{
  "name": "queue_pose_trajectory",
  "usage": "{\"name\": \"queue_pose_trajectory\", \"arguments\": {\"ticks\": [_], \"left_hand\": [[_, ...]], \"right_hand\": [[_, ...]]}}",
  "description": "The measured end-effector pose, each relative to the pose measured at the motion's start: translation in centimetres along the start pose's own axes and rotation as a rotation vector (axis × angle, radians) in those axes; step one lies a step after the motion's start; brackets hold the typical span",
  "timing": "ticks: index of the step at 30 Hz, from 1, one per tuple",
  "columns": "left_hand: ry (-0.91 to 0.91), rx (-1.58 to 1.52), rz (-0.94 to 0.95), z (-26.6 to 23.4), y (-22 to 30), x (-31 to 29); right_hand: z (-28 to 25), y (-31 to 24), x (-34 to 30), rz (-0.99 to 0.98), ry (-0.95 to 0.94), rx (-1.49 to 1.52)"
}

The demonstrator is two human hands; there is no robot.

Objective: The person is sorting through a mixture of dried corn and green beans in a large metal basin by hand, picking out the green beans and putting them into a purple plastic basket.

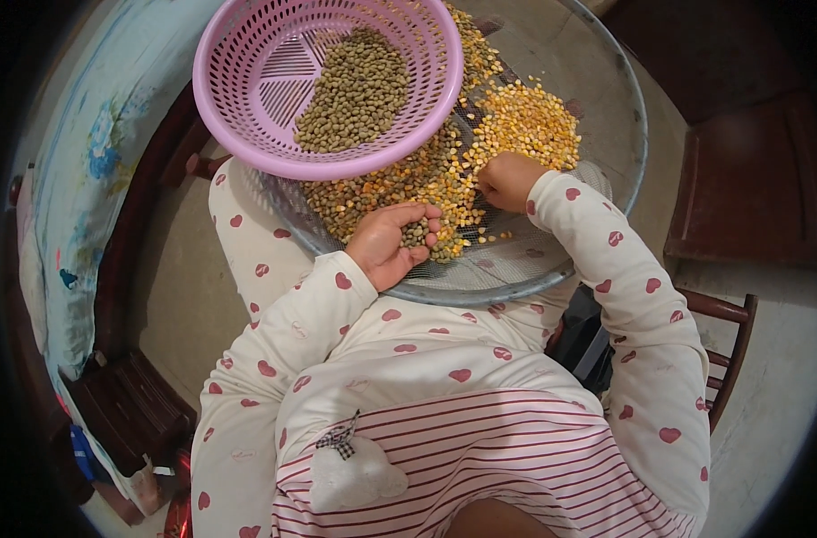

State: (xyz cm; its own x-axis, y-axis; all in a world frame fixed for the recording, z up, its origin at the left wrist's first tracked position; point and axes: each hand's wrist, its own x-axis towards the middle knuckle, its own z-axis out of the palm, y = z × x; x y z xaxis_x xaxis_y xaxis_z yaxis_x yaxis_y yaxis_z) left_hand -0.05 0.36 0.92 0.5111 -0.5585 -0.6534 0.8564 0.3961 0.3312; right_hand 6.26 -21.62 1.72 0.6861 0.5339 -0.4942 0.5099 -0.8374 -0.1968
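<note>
My left hand (pixel 382 246) lies palm up at the near side of a round mesh sieve (pixel 516 285), its fingers curled round several brownish-green beans (pixel 415 233). To its right, my right hand (pixel 510 181) is closed, knuckles up, at the edge of a heap of yellow corn kernels (pixel 530 124). Whatever its fingertips pinch is hidden under the hand. A mixed pile of beans and corn (pixel 337 208) spreads on the mesh beyond my left hand. Over the sieve's far left part sits a pink slotted plastic basket (pixel 216 125) with a heap of beans (pixel 359 94) inside.
The sieve rests across my lap. A bed with a light blue flowered cover (pixel 90 170) stands at the left, with a dark wooden stool (pixel 130 403) near it. Dark wooden furniture (pixel 740 179) is at the right, and a chair (pixel 731 350) stands beside my right arm.
</note>
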Motion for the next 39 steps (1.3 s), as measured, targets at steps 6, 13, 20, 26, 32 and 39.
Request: {"name": "queue_pose_trajectory", "arguments": {"ticks": [6,13,20,26,32,39], "left_hand": [[0.023,0.103,0.002,0.5,0.1,-0.3],[0.019,0.09,-0.022,0.5,0.1,0.0],[0.016,0.097,-0.008,0.2,0.1,0.1],[0.015,0.067,-0.026,0.7,0.2,-0.3],[0.001,0.089,-0.009,0.4,0.1,-0.1],[0.038,0.089,-0.015,0.5,0.1,-0.3]], "right_hand": [[-1.8,-1.8,-0.6,-0.135,-0.105,1.103],[0.4,-0.5,1.6,-0.178,0.248,0.301],[-1.2,2.7,0.6,-0.139,-0.022,0.171],[-1.5,0.3,0.9,-0.219,0.194,0.27],[0.1,0.0,2.7,-0.132,0.167,0.252],[0.1,-1.4,2.6,-0.06,0.165,0.113]]}}
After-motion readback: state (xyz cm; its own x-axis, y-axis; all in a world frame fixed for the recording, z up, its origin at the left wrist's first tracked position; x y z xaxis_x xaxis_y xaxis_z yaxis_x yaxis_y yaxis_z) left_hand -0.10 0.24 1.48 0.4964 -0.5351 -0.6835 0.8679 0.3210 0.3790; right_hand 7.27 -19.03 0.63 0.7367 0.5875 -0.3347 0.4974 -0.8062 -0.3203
